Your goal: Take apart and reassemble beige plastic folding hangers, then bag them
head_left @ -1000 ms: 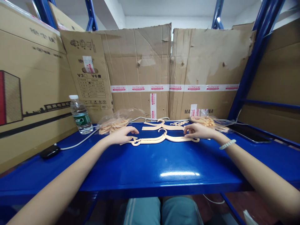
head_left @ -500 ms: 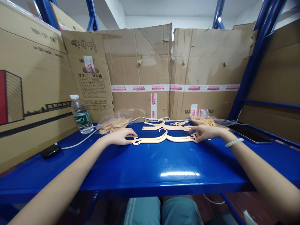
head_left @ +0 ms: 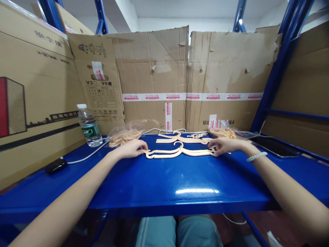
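A beige plastic hanger [head_left: 180, 152] lies flat on the blue shelf [head_left: 164, 178]. My left hand [head_left: 132, 149] pinches its left end and my right hand [head_left: 224, 145] pinches its right end. A second beige hanger [head_left: 183, 138] lies just behind the first. Both hands rest on the shelf surface with fingers curled on the hanger tips.
A water bottle [head_left: 89, 125] stands at the left. Two clear bags of beige parts, the left bag [head_left: 123, 135] and the right bag [head_left: 226, 132], lie behind the hands. A black device [head_left: 54, 165] with a white cable sits left. A dark tablet [head_left: 272, 145] lies right. Cardboard boxes [head_left: 185, 79] wall the back and sides.
The front hanger has shifted slightly right and squared up. My hands slid outward to its ends, from lying over it to pinching its tips.
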Demonstrator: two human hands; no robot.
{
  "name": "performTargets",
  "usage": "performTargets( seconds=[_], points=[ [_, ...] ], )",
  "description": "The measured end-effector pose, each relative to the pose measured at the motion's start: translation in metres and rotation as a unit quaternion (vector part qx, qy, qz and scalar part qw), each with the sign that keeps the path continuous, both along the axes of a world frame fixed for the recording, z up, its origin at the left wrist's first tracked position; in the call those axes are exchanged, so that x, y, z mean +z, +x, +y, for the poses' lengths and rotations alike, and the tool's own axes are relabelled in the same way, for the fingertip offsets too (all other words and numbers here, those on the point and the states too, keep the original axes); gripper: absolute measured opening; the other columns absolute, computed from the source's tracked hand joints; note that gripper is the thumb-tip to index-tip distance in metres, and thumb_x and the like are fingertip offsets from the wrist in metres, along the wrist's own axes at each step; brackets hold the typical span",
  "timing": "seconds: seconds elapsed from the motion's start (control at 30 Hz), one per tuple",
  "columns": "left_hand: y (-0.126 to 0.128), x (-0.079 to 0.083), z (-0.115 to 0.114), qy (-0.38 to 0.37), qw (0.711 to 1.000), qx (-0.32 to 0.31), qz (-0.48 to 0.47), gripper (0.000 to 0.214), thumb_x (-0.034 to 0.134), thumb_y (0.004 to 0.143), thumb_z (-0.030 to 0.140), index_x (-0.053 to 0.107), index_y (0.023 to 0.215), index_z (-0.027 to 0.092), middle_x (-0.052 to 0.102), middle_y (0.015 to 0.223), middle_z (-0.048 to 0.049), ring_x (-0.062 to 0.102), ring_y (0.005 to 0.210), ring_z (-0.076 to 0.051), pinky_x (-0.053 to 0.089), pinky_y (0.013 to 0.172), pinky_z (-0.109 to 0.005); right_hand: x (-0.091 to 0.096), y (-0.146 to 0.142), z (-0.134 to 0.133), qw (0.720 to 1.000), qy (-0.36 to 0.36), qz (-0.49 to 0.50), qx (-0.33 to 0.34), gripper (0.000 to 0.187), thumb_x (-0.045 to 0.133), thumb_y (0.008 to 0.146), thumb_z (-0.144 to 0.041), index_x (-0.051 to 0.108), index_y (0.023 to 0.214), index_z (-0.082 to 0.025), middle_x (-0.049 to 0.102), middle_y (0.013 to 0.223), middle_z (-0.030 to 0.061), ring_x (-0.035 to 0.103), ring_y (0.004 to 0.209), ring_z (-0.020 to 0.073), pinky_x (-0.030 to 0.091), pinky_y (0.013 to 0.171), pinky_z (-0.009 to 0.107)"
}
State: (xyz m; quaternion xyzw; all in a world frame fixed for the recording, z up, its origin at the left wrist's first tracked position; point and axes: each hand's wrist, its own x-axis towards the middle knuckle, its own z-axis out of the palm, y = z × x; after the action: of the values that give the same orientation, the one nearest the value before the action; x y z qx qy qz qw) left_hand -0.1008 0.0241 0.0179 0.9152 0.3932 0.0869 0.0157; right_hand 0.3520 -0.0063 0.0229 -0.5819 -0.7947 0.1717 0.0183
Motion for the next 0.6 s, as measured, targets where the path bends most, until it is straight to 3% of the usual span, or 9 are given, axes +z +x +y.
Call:
performTargets(
  seconds=[0.47,0.6],
  points=[
    [-0.002,-0.001,0.002,0.036,0.999,0.016,-0.001,0.013,0.054,0.079,0.021,0.067,0.079,0.019,0.074,0.082,-0.0047,0.069,0.074,-0.021,0.05,0.066,-0.027,0.0,-0.002,-0.001,1.0,0.0,-0.001,-0.003,0.059,0.07,0.064,-0.046,0.063,0.115,-0.017,0.063,0.079,0.0052,0.06,0.071,0.0222,0.044,0.057,0.029],
    [0.005,0.002,-0.008,0.063,0.998,-0.001,-0.005,0.027,0.052,0.07,0.01,0.067,0.091,0.019,0.073,0.096,-0.0061,0.067,0.091,-0.024,0.051,0.079,-0.032,-0.001,-0.003,-0.002,1.0,0.007,-0.001,-0.001,0.059,0.069,0.064,-0.045,0.063,0.115,-0.016,0.064,0.08,0.0056,0.061,0.071,0.0226,0.045,0.058,0.029]
  ],
)
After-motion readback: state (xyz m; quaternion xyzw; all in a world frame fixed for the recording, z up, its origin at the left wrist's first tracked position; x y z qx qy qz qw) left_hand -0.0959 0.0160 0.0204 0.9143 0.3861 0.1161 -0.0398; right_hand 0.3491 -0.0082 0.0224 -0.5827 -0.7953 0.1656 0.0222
